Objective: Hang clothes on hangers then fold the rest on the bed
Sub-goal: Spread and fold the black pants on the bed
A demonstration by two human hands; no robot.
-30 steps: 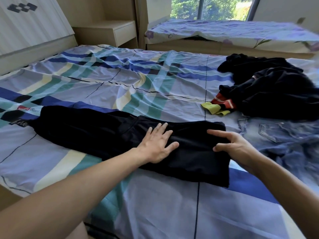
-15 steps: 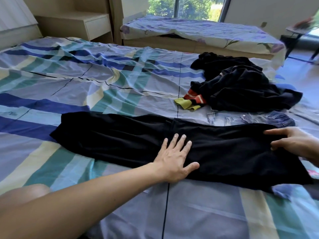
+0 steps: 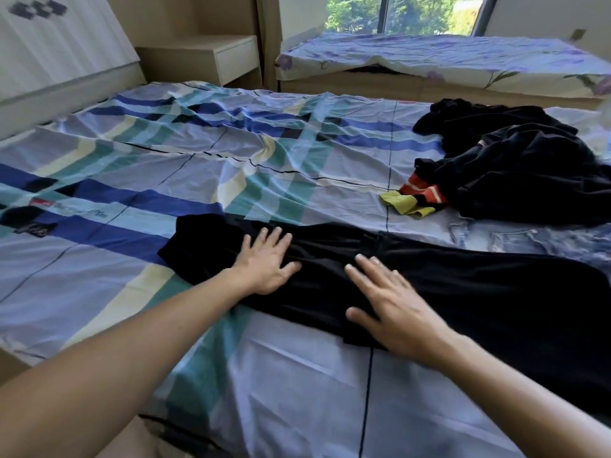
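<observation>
A long black garment lies spread flat across the near part of the bed, running from the middle out to the right edge. My left hand rests flat on its left end, fingers apart. My right hand lies flat on its middle, fingers spread, holding nothing. A pile of dark clothes sits at the far right of the bed, with a red-striped and yellow piece sticking out at its left. Light blue jeans lie between the pile and the black garment.
The bed has a blue, teal and cream checked sheet. A headboard rises at the far left, a wooden nightstand beside it. A window bench with a floral cover runs behind the bed.
My right hand has come in from the garment's right end to its middle. My left hand has slid left toward the garment's left end. The view has swung left.
</observation>
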